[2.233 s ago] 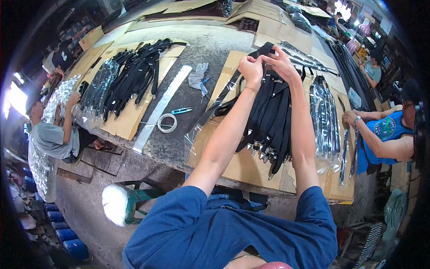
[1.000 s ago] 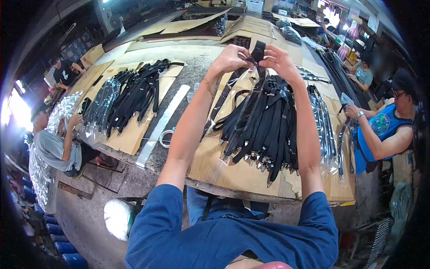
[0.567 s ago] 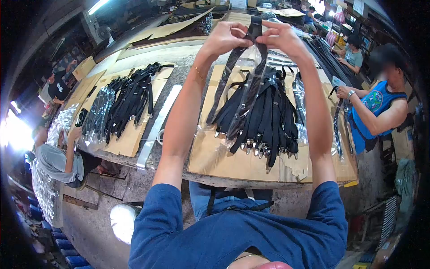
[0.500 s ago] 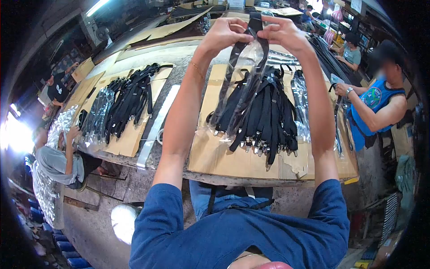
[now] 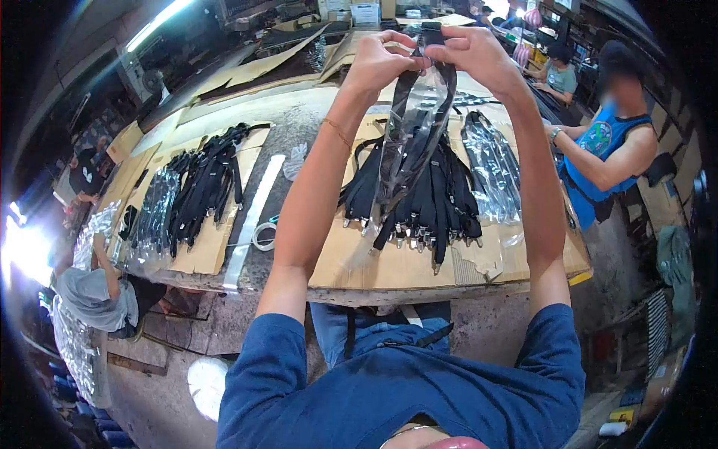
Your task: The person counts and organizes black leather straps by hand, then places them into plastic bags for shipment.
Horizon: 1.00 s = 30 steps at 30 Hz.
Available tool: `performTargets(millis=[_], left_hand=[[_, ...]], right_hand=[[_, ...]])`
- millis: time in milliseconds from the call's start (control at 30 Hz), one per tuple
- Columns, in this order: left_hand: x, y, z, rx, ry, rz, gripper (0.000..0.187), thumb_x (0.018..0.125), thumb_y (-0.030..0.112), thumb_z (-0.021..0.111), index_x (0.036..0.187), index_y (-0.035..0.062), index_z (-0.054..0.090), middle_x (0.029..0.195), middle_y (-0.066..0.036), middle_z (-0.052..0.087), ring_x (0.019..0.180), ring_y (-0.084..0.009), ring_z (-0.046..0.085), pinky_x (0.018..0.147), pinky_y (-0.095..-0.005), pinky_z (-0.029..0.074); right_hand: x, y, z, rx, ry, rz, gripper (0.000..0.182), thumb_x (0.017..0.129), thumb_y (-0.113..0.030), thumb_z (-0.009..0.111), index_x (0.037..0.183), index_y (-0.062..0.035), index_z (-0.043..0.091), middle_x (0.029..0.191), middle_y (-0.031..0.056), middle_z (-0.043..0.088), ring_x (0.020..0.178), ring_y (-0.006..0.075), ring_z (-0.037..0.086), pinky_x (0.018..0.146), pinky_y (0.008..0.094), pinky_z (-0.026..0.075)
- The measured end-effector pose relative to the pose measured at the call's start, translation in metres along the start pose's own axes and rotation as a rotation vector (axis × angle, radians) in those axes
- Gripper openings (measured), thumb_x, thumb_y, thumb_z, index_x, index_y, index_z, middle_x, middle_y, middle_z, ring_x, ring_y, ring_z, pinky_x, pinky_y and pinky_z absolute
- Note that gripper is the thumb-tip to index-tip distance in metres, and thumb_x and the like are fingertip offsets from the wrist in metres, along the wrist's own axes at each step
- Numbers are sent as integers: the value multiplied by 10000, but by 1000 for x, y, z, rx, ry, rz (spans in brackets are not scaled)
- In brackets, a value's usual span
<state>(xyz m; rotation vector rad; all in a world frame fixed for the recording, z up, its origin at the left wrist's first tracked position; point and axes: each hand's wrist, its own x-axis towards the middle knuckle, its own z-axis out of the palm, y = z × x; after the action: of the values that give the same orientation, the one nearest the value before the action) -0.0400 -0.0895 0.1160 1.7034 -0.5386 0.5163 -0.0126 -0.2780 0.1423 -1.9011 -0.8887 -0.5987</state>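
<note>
Raised over the far part of the table, my left hand (image 5: pixel 380 66) and my right hand (image 5: pixel 479 58) pinch the upper end of a pair of black suspenders (image 5: pixel 431 36). The straps hang down inside a long clear plastic bag (image 5: pixel 410 112), its mouth close to my fingers. Thumbs and fingertips of both hands nearly meet there. Behind and below the hanging bag, a fanned pile of black suspenders (image 5: pixel 441 213) with metal clips lies on a cardboard sheet (image 5: pixel 348 266). Right of this pile, near my right forearm, are bagged suspenders (image 5: pixel 492 172).
Left on the table are another suspenders pile (image 5: pixel 206 191), more bagged suspenders (image 5: pixel 153 213), a pale flat strip (image 5: pixel 256 213) and a tape roll (image 5: pixel 264 236). One person (image 5: pixel 613 146) stands at the right, another (image 5: pixel 97 295) sits at the left; others work farther back.
The view has shifted slightly, showing more of the room's far end. My hands have drawn a little closer together at the bag's top, and the bag hangs straighter below them.
</note>
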Motion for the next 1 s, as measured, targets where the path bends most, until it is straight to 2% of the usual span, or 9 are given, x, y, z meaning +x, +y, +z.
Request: performTargets(millis=[233,333,367,400,467,533,667,867,1000], left_hand=[[-1,8,31,-10,46,48,398,629,77,841,884,11,541,767,-54,626,676,-95,545,611,-221,429],[3,18,37,155,-104,109,653,615,152,838,1130,-79,510,927,-149,655,850,-174,634,699,-262,500],[-1,31,41,11,-184,136,194,698,29,769,751,17,583,695,-75,613,697,-152,595,626,-269,474],[1,23,38,-111,-363,188,201,729,69,750,837,-40,620,735,-79,632,756,-136,603,645,-247,459],[6,-20,41,98,-309,382,871,623,201,841,1329,-34,390,1113,-184,600,1041,-199,581,818,-294,496],[0,-43,46,-284,-555,125,1070,581,360,880,1411,8,303,1329,-169,492,1265,-253,442,1010,-356,393],[-37,-86,83,-547,-675,-4,1165,530,548,841,1406,4,299,1369,-198,448,1288,-300,423,1040,-386,363],[-71,-158,150,-826,-891,-272,1136,612,498,820,1443,13,216,1435,-198,361,1335,-307,356,1086,-381,297],[-76,-215,200,-918,-678,-308,1036,675,374,810,1456,44,215,1482,-109,304,1365,-235,299,1116,-398,240]], right_hand=[[-13,-12,-33,-42,-213,-43,388,753,-43,717,1121,27,620,775,21,682,691,33,564,625,201,455],[-21,-31,-55,-138,-202,53,418,742,-29,707,1138,31,590,821,24,659,714,61,580,603,216,453],[-22,-39,-65,-193,-258,98,438,736,-8,693,1151,37,558,895,46,645,735,82,586,571,237,449],[-26,-42,-72,-106,-193,-158,311,707,-35,700,1000,39,626,838,18,651,716,51,556,562,239,415],[-23,-28,-87,-64,-113,90,464,728,-32,705,1171,2,573,874,52,643,722,81,562,590,240,429],[-25,-31,-92,109,-48,91,546,742,-21,700,1254,-14,511,891,76,635,721,93,565,595,241,434],[10,8,-130,215,-82,94,765,770,8,693,1431,-58,314,974,154,616,736,114,577,580,233,438],[53,79,-162,267,-180,263,803,786,7,686,1455,-53,246,771,91,643,483,73,487,413,203,355],[77,136,-183,219,-281,343,789,810,18,653,1459,-31,206,762,97,644,466,80,495,394,209,382]])
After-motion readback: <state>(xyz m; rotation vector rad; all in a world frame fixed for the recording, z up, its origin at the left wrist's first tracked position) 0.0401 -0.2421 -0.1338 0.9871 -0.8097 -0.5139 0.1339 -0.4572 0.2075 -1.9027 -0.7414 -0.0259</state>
